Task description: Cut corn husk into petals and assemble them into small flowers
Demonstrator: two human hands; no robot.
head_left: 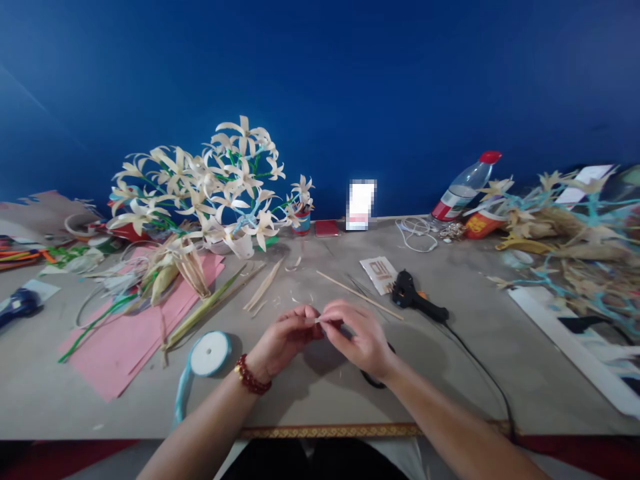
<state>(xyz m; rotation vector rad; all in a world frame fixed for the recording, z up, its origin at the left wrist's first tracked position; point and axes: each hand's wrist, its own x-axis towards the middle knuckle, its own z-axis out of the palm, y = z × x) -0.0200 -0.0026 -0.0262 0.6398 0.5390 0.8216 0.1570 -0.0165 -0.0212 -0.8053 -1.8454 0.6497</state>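
My left hand (pixel 295 331) and my right hand (pixel 361 338) meet above the middle of the table. Their fingertips pinch a tiny pale piece (pixel 317 321), mostly hidden by the fingers, too small to identify. A dark red bead bracelet (pixel 251 377) circles my left wrist. To the left of that hand lies a roll of light blue ribbon (pixel 210 353), its loose end trailing toward the front edge. Below my right hand a black loop (pixel 373 380) shows in part. A thin pale stick (pixel 360 295) and a black glue gun (pixel 417 297) lie beyond the right hand.
Cream-coloured handmade flowers (pixel 200 183) stand at the back left, above pink paper sheets (pixel 115 353) and dried husks (pixel 200 310). The glue gun's cord (pixel 487 373) runs to the front edge. A tilted plastic bottle (pixel 460 190) and a cluttered white tray (pixel 565 347) are on the right.
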